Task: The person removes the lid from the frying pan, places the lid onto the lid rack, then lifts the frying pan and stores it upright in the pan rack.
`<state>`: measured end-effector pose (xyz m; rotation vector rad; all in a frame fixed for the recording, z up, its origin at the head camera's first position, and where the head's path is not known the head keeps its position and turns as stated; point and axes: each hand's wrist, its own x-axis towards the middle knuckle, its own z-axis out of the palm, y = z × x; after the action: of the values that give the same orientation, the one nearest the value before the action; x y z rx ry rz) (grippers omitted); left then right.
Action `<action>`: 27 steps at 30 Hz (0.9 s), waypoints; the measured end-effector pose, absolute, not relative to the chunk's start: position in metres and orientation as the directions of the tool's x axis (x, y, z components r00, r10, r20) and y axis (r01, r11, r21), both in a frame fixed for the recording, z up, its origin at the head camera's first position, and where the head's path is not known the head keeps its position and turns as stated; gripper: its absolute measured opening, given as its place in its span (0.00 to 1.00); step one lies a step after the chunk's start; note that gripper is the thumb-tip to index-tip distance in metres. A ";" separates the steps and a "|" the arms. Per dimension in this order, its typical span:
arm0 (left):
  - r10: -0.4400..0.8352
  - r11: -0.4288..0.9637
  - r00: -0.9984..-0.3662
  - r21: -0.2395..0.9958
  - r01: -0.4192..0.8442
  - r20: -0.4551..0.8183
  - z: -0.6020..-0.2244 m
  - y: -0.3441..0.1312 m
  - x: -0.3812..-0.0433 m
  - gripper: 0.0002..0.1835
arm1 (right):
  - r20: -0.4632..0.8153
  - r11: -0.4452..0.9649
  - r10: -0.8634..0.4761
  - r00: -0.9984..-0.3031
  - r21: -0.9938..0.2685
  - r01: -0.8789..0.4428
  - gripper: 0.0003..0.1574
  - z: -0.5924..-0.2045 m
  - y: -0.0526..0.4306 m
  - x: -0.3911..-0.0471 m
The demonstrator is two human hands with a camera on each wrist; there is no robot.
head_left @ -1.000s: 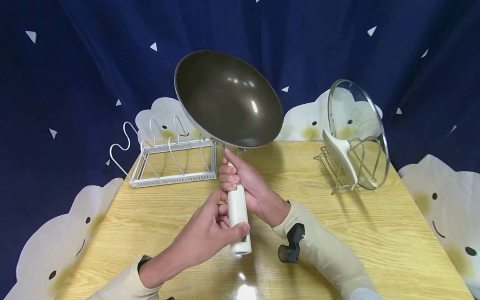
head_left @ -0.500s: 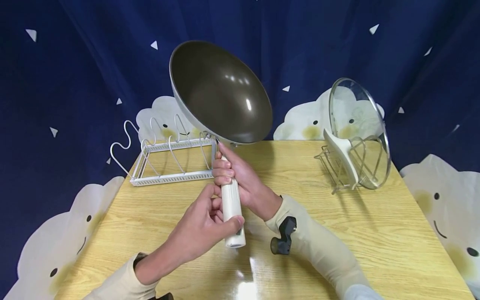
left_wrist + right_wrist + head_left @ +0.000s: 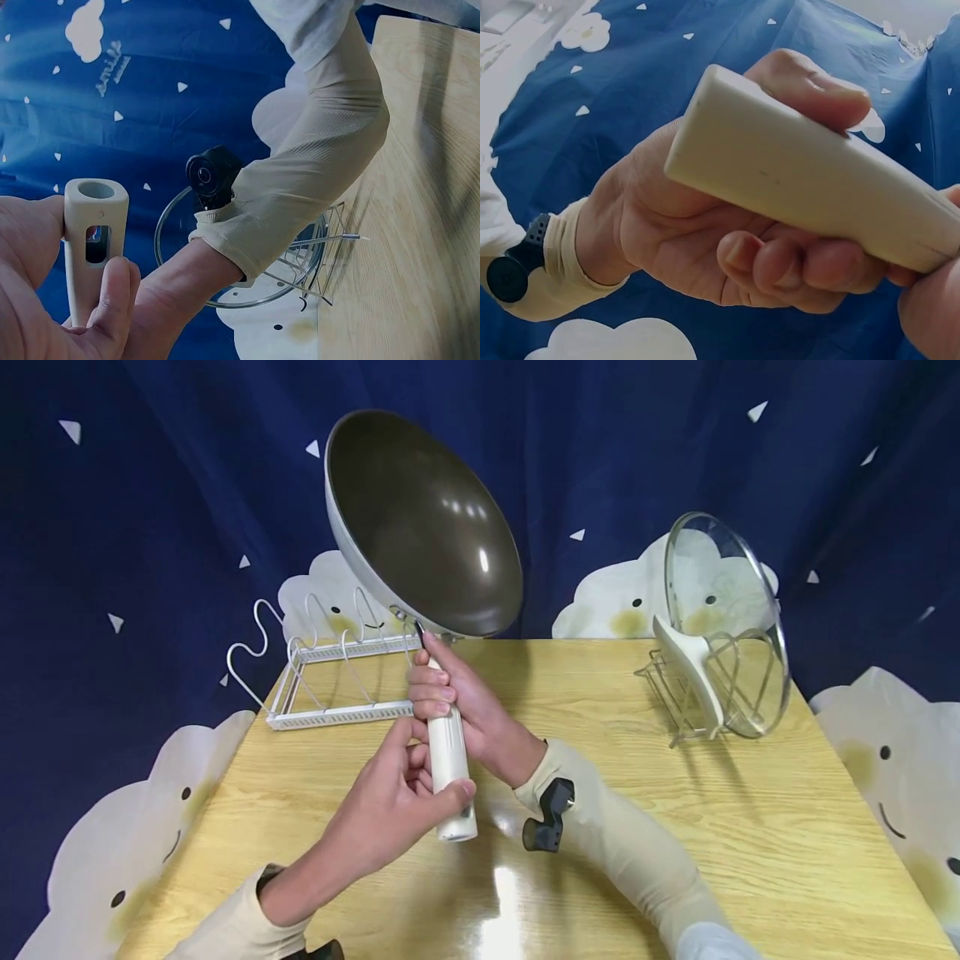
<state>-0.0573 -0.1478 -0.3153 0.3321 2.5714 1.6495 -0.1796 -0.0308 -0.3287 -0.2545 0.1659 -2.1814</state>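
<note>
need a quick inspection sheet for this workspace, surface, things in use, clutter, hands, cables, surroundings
surface: pale wood-grain table, bright light reflection near the front edge
things in use: pan held above the table, tilted, dark inside facing the head camera; off-white handle
clutter: nothing seen lying loose; white rack at left, glass lid on edge in a metal wire rack at right
hands: right hand grips the handle near the pan; left hand grips it nearer the free end
cables: nothing seen
surroundings: dark blue curtain with white triangles and smiling clouds
</note>
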 end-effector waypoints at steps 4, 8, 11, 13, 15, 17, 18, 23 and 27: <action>0.193 0.391 -0.980 0.911 0.129 0.056 -0.317 -0.149 -0.059 0.27 | 0.147 -0.575 -0.818 -0.556 -0.214 0.790 0.27 -0.329 -0.034 -0.183; 0.172 0.389 -0.983 0.913 0.125 0.062 -0.319 -0.151 -0.059 0.28 | 0.179 -0.566 -0.824 -0.538 -0.212 0.797 0.29 -0.331 -0.039 -0.185; 0.163 0.385 -0.983 0.912 0.142 0.084 -0.321 -0.153 -0.059 0.27 | 0.208 -0.565 -0.823 -0.529 -0.195 0.802 0.28 -0.332 -0.044 -0.187; 0.157 0.381 -0.982 0.911 0.155 0.102 -0.322 -0.154 -0.060 0.27 | 0.225 -0.561 -0.823 -0.521 -0.184 0.807 0.29 -0.332 -0.047 -0.188; 0.145 0.382 -0.983 0.909 0.163 0.116 -0.322 -0.156 -0.060 0.26 | 0.241 -0.554 -0.825 -0.510 -0.176 0.813 0.29 -0.332 -0.050 -0.190; 0.130 0.383 -0.983 0.908 0.170 0.130 -0.322 -0.157 -0.060 0.26 | 0.255 -0.547 -0.828 -0.499 -0.173 0.819 0.30 -0.331 -0.053 -0.191; 0.122 0.379 -0.983 0.909 0.173 0.136 -0.322 -0.158 -0.060 0.26 | 0.262 -0.545 -0.829 -0.495 -0.173 0.821 0.30 -0.330 -0.054 -0.192; 0.079 0.372 -0.985 0.912 0.172 0.153 -0.321 -0.161 -0.060 0.25 | 0.288 -0.536 -0.830 -0.478 -0.177 0.825 0.31 -0.327 -0.062 -0.195; 0.051 0.406 -0.985 0.898 0.169 0.162 -0.320 -0.163 -0.059 0.25 | 0.304 -0.526 -0.833 -0.462 -0.176 0.832 0.31 -0.327 -0.067 -0.197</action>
<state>-0.0586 -0.1631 -0.3201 0.2133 2.7240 1.7613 -0.1965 -0.0674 -0.3268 -0.4334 0.0029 -2.0795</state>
